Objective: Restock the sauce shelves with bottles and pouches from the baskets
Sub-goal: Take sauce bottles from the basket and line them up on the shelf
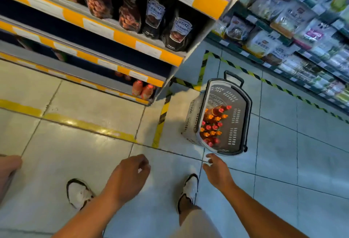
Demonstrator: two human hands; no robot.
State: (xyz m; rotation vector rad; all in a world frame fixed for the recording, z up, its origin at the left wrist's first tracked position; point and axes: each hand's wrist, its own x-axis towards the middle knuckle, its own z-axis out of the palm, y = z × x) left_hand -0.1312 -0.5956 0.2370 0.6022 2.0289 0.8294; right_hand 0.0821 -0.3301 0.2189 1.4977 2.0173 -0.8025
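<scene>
At the far left edge a blurred bit of skin (8, 166) shows; whose it is cannot be told. Above it, the shelves (120, 37) run from the left edge to the middle, each edged with an orange strip and white price tags. On the upper shelf stand dark pouches (177, 33), 2 of them marked Heinz, at the right end of the row. On the lowest shelf, near its right end, stand a few orange-red bottles (143, 90) with red caps.

The floor (75, 105) is pale tile with yellow tape lines. 2 white shoes show at the bottom, the left shoe (79, 193) and the right shoe (189, 186), planted apart.

The left hand (130, 173) hangs over the floor between the shoes, fingers loosely curled, holding nothing. The right hand (217, 171) reaches forward with fingers spread and relaxed, holding nothing, its fingertips (208, 155) just short of the near rim of the basket (243, 117). The 2 hands are apart.

The basket is grey with a dark rim and a black handle at its far end. It sits on the floor just right of the shelf end. Inside, along its left wall, sauce bottles (212, 124) with red and orange caps stand packed together; the rest of its bottom is bare.

At the far right, another rack (294, 30) holds pale packets, too blurred to read.
</scene>
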